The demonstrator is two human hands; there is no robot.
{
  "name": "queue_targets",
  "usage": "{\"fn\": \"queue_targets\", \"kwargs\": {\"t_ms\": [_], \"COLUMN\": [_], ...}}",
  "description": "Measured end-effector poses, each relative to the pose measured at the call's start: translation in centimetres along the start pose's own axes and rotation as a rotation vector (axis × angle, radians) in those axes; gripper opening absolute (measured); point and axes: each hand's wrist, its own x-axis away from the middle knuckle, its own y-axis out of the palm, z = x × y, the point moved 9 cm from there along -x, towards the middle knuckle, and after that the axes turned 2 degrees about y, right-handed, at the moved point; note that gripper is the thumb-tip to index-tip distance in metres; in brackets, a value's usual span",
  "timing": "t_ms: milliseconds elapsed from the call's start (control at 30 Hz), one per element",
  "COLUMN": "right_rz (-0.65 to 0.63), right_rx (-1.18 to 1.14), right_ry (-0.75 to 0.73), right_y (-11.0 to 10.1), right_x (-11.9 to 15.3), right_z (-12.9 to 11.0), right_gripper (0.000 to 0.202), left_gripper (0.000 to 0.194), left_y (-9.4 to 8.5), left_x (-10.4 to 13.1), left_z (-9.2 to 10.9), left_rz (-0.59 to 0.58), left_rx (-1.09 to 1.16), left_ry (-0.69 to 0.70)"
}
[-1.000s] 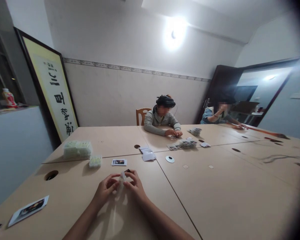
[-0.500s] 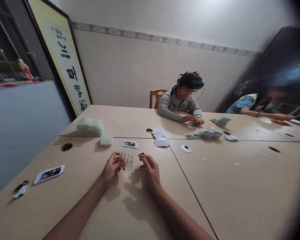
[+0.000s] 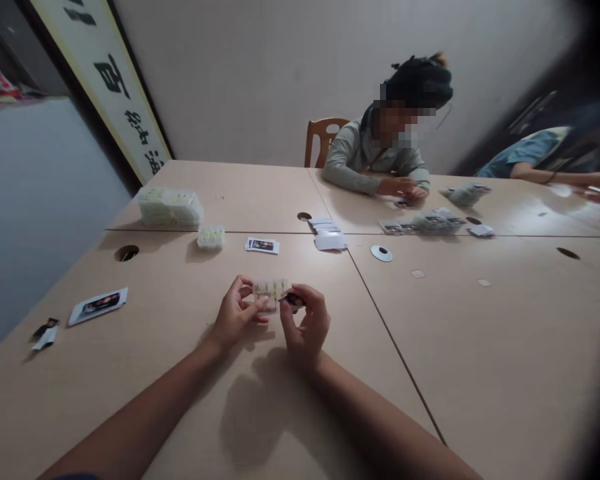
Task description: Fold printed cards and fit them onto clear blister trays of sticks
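Note:
A clear plastic case (image 3: pixel 271 291) with small yellow-green items inside is held by my left hand (image 3: pixel 237 313), thumb across its front. My right hand (image 3: pixel 307 323) pinches a small dark printed card (image 3: pixel 294 300) between thumb and fingers, right at the case's right edge. Both hands are raised a little over the table. Beyond them lie a few printed cards (image 3: pixel 263 246), a single clear case (image 3: pixel 211 237) and a large stack of similar cases (image 3: pixel 170 207).
White cards (image 3: pixel 329 237) lie beyond my right hand, near a white disc (image 3: pixel 381 253). At the left are a printed packet (image 3: pixel 98 306) and a folded strip (image 3: pixel 45 334). Across the table (image 3: pixel 470 360), a person (image 3: pixel 353 157) handles something beside stacked packs (image 3: pixel 437 221); another person sits far right.
The view has tilted down. My right hand has brought the dark card left against the case, closing the gap between my hands. My left hand still holds the case.

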Motion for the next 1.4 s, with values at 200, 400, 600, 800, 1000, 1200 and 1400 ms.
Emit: {"fn": "queue_targets", "kwargs": {"t_ms": [200, 400, 600, 800, 1000, 1200, 1400], "right_rz": [-0.015, -0.052, -0.127, -0.152, -0.179, -0.219, -0.289], "right_rx": [-0.026, -0.101, -0.162, -0.155, -0.125, -0.133, -0.16], "right_ry": [0.131, 0.197, 0.269, 0.335, 0.34, 0.32, 0.314], "right_y": [0.2, 0.7, 1.6, 1.9, 2.1, 2.5, 3.0], "right_x": [-0.1, -0.3, 0.2, 0.4, -0.1, -0.3, -0.4], "right_z": [2.0, 2.6, 2.8, 3.5, 2.7, 2.6, 2.9], "right_gripper": [0.028, 0.026, 0.02, 0.019, 0.007, 0.007, 0.011], "left_gripper": [0.063, 0.058, 0.059, 0.062, 0.067, 0.069, 0.063], "left_y": [0.3, 0.4, 0.6, 0.7, 0.9, 1.1, 0.7], "left_x": [0.2, 0.2, 0.1, 0.3, 0.3, 0.3, 0.3], "left_z": [0.1, 0.2, 0.1, 0.2, 0.2, 0.4, 0.5], "left_rz": [-0.023, -0.045, -0.073, -0.088, -0.11, -0.121, -0.102], "left_rx": [0.012, 0.015, 0.052, 0.086, 0.107, 0.119, 0.119], "left_ry": [-0.013, 0.02, 0.028, 0.029, 0.016, 0.017, 0.042]}}
